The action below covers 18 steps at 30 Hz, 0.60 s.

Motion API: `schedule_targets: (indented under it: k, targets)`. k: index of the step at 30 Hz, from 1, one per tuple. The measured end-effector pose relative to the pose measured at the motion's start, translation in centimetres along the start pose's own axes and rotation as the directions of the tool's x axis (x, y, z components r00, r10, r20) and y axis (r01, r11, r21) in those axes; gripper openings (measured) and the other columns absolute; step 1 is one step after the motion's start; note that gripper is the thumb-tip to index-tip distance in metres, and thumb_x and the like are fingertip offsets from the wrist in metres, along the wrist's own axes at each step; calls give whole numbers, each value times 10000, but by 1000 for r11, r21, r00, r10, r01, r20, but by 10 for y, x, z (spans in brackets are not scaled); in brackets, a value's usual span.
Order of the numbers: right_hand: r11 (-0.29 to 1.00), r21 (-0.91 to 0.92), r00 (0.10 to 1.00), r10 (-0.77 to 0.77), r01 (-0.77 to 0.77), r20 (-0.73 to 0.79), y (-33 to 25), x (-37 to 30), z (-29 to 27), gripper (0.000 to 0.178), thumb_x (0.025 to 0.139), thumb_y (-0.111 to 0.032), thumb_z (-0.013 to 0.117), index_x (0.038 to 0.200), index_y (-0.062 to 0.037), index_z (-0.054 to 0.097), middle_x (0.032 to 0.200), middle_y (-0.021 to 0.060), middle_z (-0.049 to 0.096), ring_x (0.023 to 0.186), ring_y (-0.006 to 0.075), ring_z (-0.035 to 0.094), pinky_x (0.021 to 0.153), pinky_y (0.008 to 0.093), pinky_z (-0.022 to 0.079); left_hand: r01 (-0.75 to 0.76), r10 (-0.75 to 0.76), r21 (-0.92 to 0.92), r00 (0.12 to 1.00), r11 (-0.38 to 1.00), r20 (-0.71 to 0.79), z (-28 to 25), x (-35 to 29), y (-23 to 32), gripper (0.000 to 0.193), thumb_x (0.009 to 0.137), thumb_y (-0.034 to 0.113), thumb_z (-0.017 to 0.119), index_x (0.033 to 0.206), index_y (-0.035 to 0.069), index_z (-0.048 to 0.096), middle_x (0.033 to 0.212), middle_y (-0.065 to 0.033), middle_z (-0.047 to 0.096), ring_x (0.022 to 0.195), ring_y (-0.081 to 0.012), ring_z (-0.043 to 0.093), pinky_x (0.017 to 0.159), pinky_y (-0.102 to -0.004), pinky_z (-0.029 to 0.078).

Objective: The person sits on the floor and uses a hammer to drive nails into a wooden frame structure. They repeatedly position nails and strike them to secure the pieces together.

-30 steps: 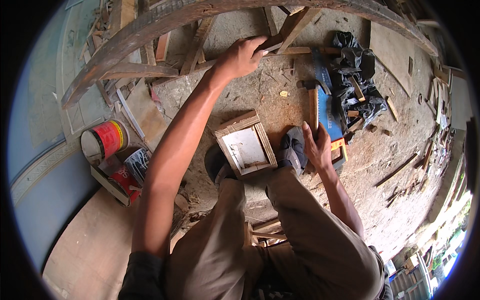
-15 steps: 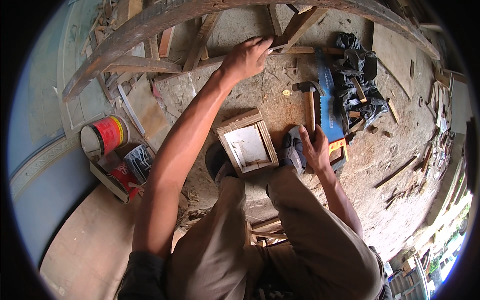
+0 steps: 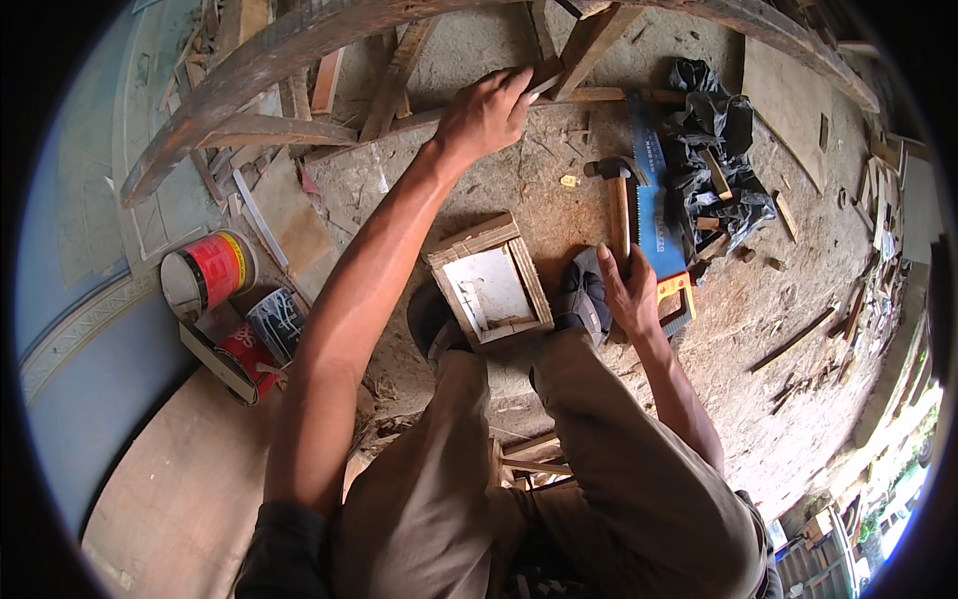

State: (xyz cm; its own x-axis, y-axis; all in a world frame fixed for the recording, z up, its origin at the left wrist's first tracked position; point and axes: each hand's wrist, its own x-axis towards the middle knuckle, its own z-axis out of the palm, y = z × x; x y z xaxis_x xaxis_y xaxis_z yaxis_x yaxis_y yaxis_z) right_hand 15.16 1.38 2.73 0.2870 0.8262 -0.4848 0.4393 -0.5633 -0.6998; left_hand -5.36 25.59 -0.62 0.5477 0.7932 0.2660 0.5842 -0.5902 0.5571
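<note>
My left hand [image 3: 486, 112] is stretched far forward. Its fingers are closed on a small dark piece of wood [image 3: 545, 76], partly hidden by the fingers, close to the far wooden brace. My right hand [image 3: 631, 295] grips the lower handle of a hammer [image 3: 619, 205], whose dark head points away from me. Between my shoes sits a small box-like wooden frame [image 3: 532, 277] with a white panel [image 3: 486, 292] inside; neither hand touches it. Just right of the hammer lies a handsaw [image 3: 651, 215] with a blue blade and an orange and black handle.
A curved wooden beam [image 3: 329, 45] with braces arches across the far side. Black plastic [image 3: 723, 130] with wood offcuts lies beyond the saw. Paint cans [image 3: 215, 268] stand at the left by a blue wall. Wood scraps [image 3: 793, 341] litter the floor at right.
My left hand has shifted slightly left with the piece of wood, which has turned a little. My right hand stays on the hammer handle, nearly unmoved.
</note>
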Motion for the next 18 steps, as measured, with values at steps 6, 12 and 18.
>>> schedule_targets:
  k: [6,12,18]
  targets:
    - [1000,-6,1000,3,-3,-13,1,-2,-2,538,914,-507,632,944,29,589,641,104,563,584,164,511,556,348,438,-106,109,39,990,994,-86,-3,9,-2,317,920,117,544,1183,-48,610,1020,-228,689,869,-337,701,739,-399,600]
    - [1000,-12,1000,1,-1,-23,1,-2,-4,536,916,-504,629,944,30,587,633,109,559,577,170,506,551,352,435,-86,87,23,994,996,-59,-1,3,-2,316,916,118,554,1189,-32,610,1060,-220,686,877,-342,699,755,-401,596]
    - [1000,-12,1000,-11,11,-16,5,-2,-4,534,916,-501,630,946,30,585,635,112,564,577,177,513,552,352,436,-94,96,23,992,995,-76,2,1,-2,308,915,114,571,1181,-37,610,1027,-222,692,845,-338,705,732,-401,601]
